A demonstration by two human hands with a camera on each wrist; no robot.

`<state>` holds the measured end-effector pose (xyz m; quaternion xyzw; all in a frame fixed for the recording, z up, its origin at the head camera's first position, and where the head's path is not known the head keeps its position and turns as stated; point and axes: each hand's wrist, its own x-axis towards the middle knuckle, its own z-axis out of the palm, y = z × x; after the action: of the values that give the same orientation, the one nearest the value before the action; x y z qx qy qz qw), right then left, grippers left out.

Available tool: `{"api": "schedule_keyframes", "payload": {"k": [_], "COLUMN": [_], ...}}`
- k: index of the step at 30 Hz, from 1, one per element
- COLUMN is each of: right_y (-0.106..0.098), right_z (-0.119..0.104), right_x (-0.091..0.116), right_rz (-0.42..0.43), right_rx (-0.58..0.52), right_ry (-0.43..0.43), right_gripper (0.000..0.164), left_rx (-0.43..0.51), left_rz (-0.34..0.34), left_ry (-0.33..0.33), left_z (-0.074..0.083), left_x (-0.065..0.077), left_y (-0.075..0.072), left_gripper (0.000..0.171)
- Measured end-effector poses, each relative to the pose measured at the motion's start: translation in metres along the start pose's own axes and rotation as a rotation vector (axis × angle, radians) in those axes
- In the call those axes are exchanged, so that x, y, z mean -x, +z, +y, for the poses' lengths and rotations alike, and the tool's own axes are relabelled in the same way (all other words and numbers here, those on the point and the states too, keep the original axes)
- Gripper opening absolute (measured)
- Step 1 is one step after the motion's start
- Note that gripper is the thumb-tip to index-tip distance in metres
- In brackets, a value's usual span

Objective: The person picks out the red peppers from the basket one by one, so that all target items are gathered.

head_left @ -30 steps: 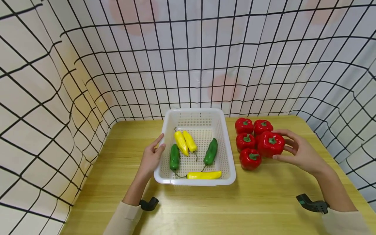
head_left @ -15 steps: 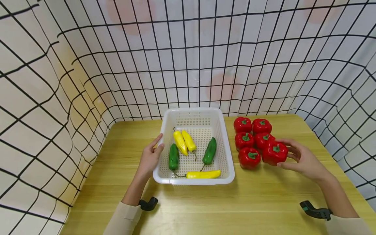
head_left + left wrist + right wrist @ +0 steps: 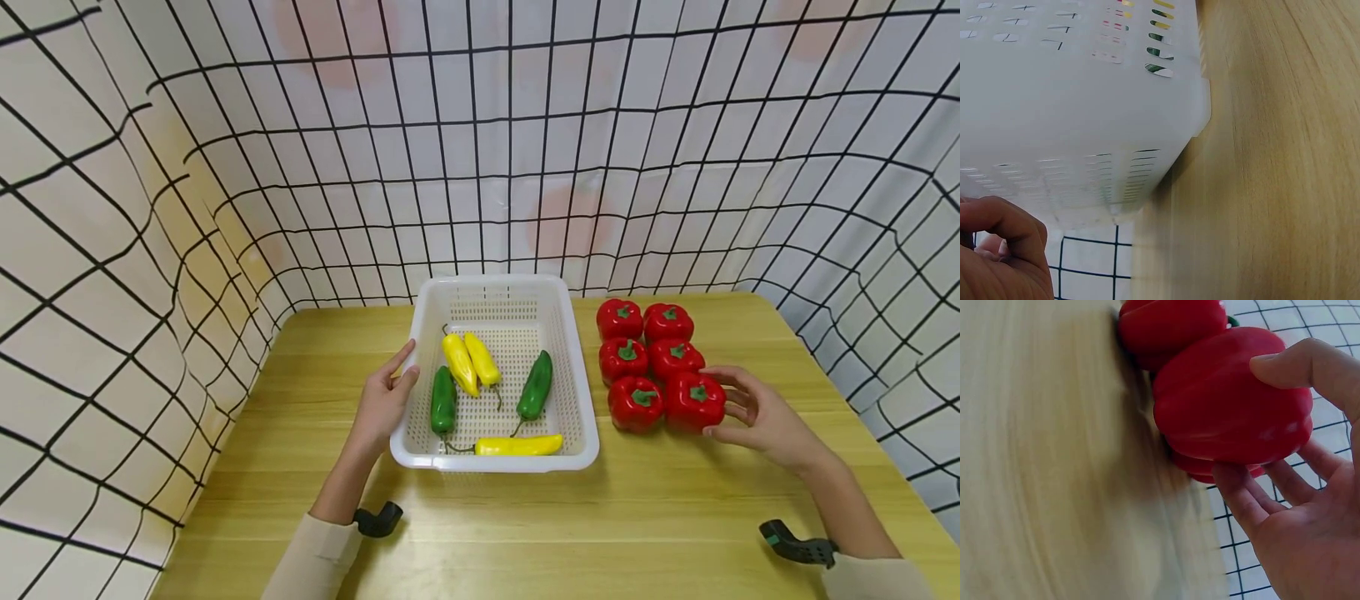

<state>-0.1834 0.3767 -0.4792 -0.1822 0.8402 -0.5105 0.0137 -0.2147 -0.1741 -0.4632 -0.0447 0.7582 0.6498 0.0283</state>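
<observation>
My right hand [image 3: 768, 425] holds a red bell pepper [image 3: 694, 410] between thumb and fingers, at the near right corner of a cluster of red bell peppers in two columns. In the right wrist view the thumb lies on one side of this pepper [image 3: 1229, 400] and the fingertips touch the opposite side. At the left side of a white perforated plastic basket [image 3: 585, 392], my left hand [image 3: 382, 407] grips the rim. Inside the basket lie yellow peppers [image 3: 519, 446] and green peppers [image 3: 536, 387]. The left wrist view shows curled fingers [image 3: 1007, 225] beside the basket wall.
The wooden table [image 3: 510, 533] carries everything. A white wall with a black grid pattern [image 3: 495, 167] rises at the back and on both sides. Another red bell pepper [image 3: 636, 405] stands against the held one's left side; the basket lies further left.
My right hand has brought the red bell pepper from above the cluster out to the right, then down into the near right spot. The left hand and basket have stayed put.
</observation>
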Motion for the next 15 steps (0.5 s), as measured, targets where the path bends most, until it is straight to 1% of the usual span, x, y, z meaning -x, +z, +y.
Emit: {"api": "schedule_keyframes", "payload": {"k": [4,8,15], "right_y": [0.002,0.003,0.003], "right_z": [0.006,0.012,0.018], "right_x": [0.001,0.002,0.005], "right_rz": [-0.02,-0.039,-0.037], "right_rx": [-0.043,-0.089,-0.129], "right_ry": [-0.015,-0.02,-0.019], "right_gripper": [0.074,0.076,0.077], "left_rx": [-0.005,-0.006,-0.006], "left_rz": [0.0,-0.004,-0.001], "left_ry": [-0.003,0.001,0.005], "left_z": [0.0,-0.001,0.0], "left_x": [0.0,-0.001,0.0], "left_y": [0.0,-0.001,0.0], "left_gripper": [0.049,0.049,0.049]}}
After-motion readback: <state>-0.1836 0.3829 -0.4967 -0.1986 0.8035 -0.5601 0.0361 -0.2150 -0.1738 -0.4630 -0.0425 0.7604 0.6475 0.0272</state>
